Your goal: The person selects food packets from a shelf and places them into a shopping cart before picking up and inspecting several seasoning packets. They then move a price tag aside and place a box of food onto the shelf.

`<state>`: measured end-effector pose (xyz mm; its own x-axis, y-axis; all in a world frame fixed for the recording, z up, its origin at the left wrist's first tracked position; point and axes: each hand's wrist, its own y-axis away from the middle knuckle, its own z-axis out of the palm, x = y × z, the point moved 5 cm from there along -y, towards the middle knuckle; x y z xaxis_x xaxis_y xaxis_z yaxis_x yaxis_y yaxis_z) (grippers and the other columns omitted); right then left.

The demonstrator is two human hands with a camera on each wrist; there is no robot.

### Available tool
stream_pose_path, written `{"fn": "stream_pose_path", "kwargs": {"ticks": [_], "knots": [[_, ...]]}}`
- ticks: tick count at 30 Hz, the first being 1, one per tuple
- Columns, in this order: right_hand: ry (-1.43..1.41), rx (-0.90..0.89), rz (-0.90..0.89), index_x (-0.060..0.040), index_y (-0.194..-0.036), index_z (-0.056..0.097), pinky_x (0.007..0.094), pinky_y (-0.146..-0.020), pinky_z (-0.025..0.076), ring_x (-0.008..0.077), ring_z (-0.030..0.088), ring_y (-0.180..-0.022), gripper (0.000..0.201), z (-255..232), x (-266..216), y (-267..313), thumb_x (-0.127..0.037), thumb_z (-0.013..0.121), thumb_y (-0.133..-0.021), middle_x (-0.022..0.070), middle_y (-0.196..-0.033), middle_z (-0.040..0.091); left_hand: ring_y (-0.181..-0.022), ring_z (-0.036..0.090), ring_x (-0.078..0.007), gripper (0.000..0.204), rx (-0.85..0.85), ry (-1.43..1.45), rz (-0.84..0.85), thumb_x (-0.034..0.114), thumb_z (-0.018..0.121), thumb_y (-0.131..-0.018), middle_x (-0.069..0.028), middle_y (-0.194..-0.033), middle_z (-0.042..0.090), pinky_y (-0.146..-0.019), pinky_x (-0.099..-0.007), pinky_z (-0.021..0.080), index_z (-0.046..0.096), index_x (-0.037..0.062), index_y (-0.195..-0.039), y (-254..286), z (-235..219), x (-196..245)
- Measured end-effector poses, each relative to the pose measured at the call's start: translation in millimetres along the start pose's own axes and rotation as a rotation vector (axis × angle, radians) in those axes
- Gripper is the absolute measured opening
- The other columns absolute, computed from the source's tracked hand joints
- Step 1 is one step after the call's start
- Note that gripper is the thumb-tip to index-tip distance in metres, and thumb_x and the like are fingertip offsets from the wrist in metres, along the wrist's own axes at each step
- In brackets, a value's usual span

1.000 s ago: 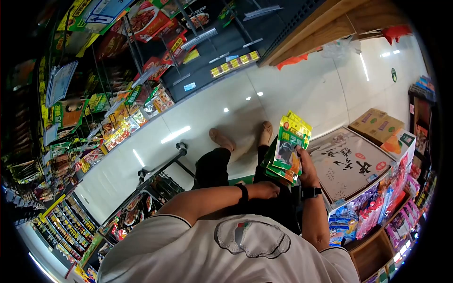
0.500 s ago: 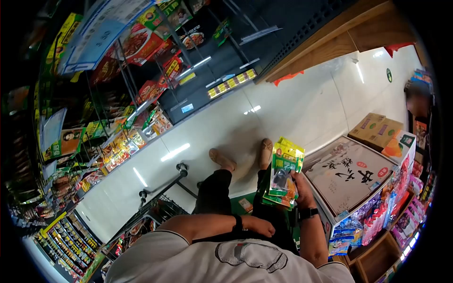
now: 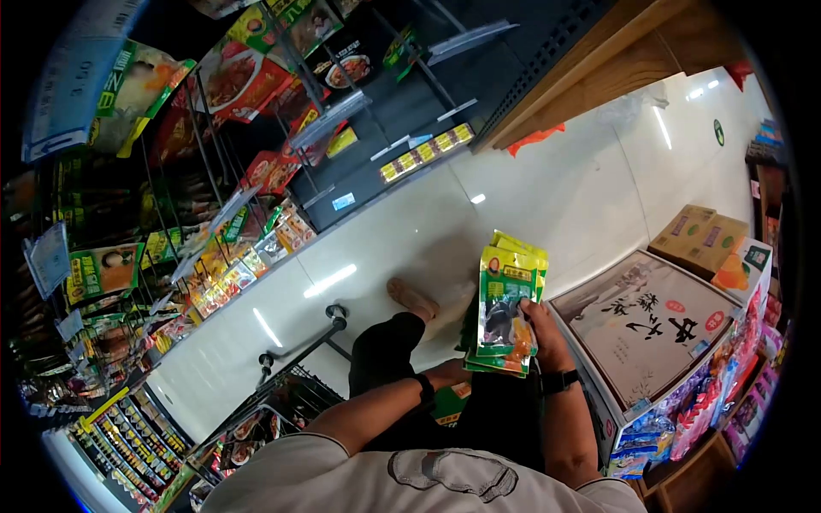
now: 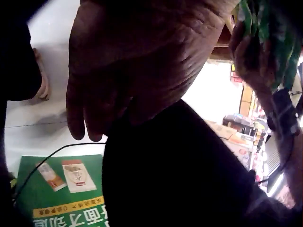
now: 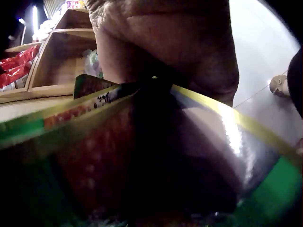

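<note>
My right hand (image 3: 547, 336) grips a small stack of green and yellow food packets (image 3: 506, 309), its thumb over the front one. In the right wrist view the packets (image 5: 265, 165) spread below the hand (image 5: 165, 42), blurred and dark. Just left of the stack's lower edge is my left hand (image 3: 448, 374), partly hidden there. In the left wrist view, the left hand (image 4: 137, 61) has its fingers hanging loosely with nothing visible in them; whether it touches the packets I cannot tell.
Hanging packets fill the rack (image 3: 256, 248) on the left. A cart with a black handle (image 3: 299, 350) stands beside my legs. To the right are a large printed box (image 3: 641, 333), brown cartons (image 3: 697, 239) and snack bags (image 3: 710, 393). A green printed panel (image 4: 61, 189) lies below.
My left hand has moved from my lap up and forward, close to the packets. The packets, held in my right hand, have shifted slightly left and now face the camera more squarely.
</note>
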<state>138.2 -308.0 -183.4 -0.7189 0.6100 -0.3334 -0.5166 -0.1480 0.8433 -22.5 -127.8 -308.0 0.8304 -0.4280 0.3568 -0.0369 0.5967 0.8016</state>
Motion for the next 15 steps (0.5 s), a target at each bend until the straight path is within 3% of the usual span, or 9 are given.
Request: {"fn": "stream_pose_path", "kwargs": {"ticks": [4, 7, 9, 11, 14, 15], "knots": [[0.037, -0.016, 0.001, -0.004, -0.124, 0.056, 0.03, -0.083, 0.054, 0.0152, 0.065, -0.097, 0.033, 6.4, 7.0, -20.8, -0.022, 0.059, -0.096, 0.0051, -0.109, 0.067, -0.098, 0.057, -0.0162, 0.041, 0.23, 0.215, 0.048, 0.037, 0.038, -0.106, -0.0065, -0.109, 0.061, -0.092, -0.0326, 0.045, 0.055, 0.006, -0.127, -6.7, -16.6, 29.7], [0.07, -0.022, -0.013, -0.003, -0.126, 0.055, 0.0301, -0.086, 0.052, 0.0153, 0.064, -0.096, 0.034, 0.9, 16.4, -40.9, -0.019, 0.059, -0.096, 0.0048, -0.11, 0.066, -0.103, 0.057, -0.0184, 0.04, 0.346, 0.374, 0.11, 0.033, 0.034, -0.108, -0.0078, -0.114, 0.061, -0.1, -0.0342, 0.043, 0.054, 0.0039, -0.128, 6.4, -68.8, 66.8], [0.102, -0.017, -0.038, -0.003, -0.125, 0.056, 0.0293, -0.086, 0.052, 0.0144, 0.064, -0.096, 0.034, -1.8, 23.1, -51.1, -0.018, 0.062, -0.095, 0.0046, -0.11, 0.066, -0.107, 0.058, -0.0198, 0.04, 0.222, 0.598, 0.225, 0.03, 0.032, -0.11, -0.0086, -0.117, 0.06, -0.105, -0.0353, 0.042, 0.053, 0.0024, -0.13, 24.0, -93.0, 103.0], [0.14, -0.045, -0.031, -0.0031, -0.124, 0.058, 0.0275, -0.085, 0.051, 0.0123, 0.063, -0.096, 0.033, -12.3, 37.4, -64.1, -0.016, 0.065, -0.095, 0.0036, -0.109, 0.067, -0.124, 0.056, -0.0259, 0.059, -0.113, 1.013, 0.462, 0.047, 0.036, -0.106, -0.0127, -0.133, 0.058, -0.107, -0.0392, 0.043, 0.046, 0.0004, -0.14, 48.3, -98.5, 156.3], [0.165, -0.059, -0.091, -0.0028, -0.124, 0.057, 0.0268, -0.086, 0.051, 0.0108, 0.062, -0.096, 0.031, -2.8, 46.5, -69.5, -0.015, 0.063, -0.096, 0.0022, -0.108, 0.067, -0.121, 0.059, -0.0219, 0.059, -0.099, 0.807, 0.415, 0.046, 0.05, -0.102, -0.0117, -0.134, 0.057, -0.102, -0.0371, 0.049, 0.047, 0.001, -0.14, 59.7, -102.2, 174.6], [0.203, -0.05, -0.104, -0.0025, -0.123, 0.057, 0.0263, -0.086, 0.05, 0.01, 0.061, -0.095, 0.029, -1.2, 48.0, -71.0, -0.014, 0.061, -0.097, 0.0011, -0.107, 0.066, -0.119, 0.06, -0.0194, 0.055, -0.017, 0.691, 0.414, 0.039, 0.058, -0.1, -0.0108, -0.133, 0.058, -0.099, -0.035, 0.051, 0.047, 0.0016, -0.139, 47.5, -106.7, 163.6]]}}
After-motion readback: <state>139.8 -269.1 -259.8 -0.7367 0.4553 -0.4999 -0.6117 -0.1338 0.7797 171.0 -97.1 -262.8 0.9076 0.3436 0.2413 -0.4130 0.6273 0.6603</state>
